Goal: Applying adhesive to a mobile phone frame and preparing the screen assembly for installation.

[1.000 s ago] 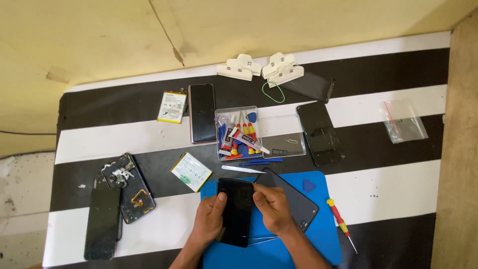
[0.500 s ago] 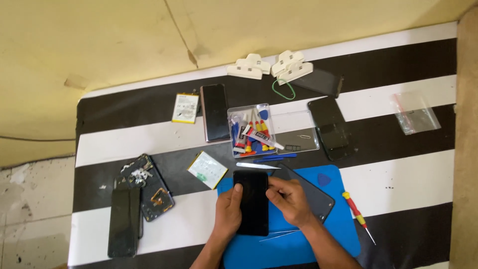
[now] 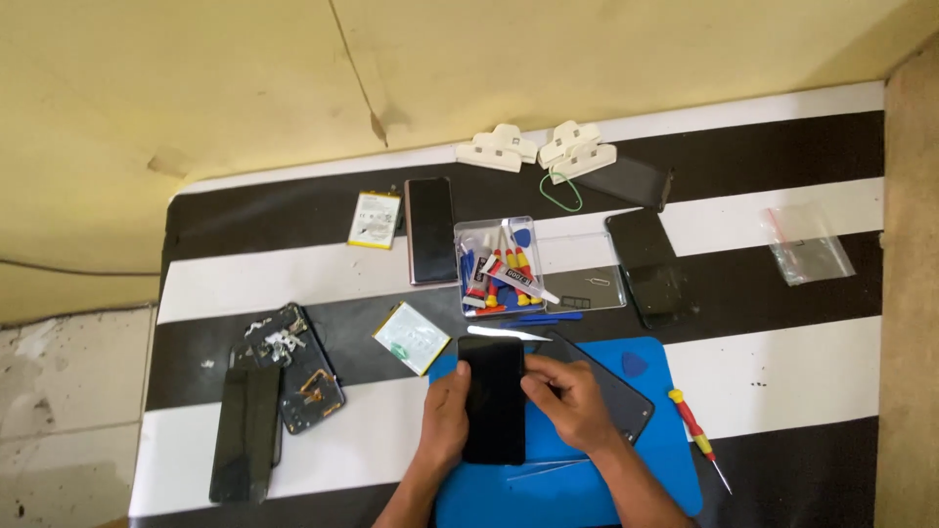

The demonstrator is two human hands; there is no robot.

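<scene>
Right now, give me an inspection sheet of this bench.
Surface: striped mat in black and white, with a blue pad at the front.
Job's things: black phone lying on the blue pad.
Clutter: tool tray, two batteries, opened phones, dark panels, white clips, screwdriver, plastic bag.
Grippers: left hand on the phone's left edge; right hand on its right edge.
Cables: thin wire along the wall; green loop.
Surroundings: yellow wall, tiled floor.

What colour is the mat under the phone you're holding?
Blue mat, clearest in the head view.
</scene>
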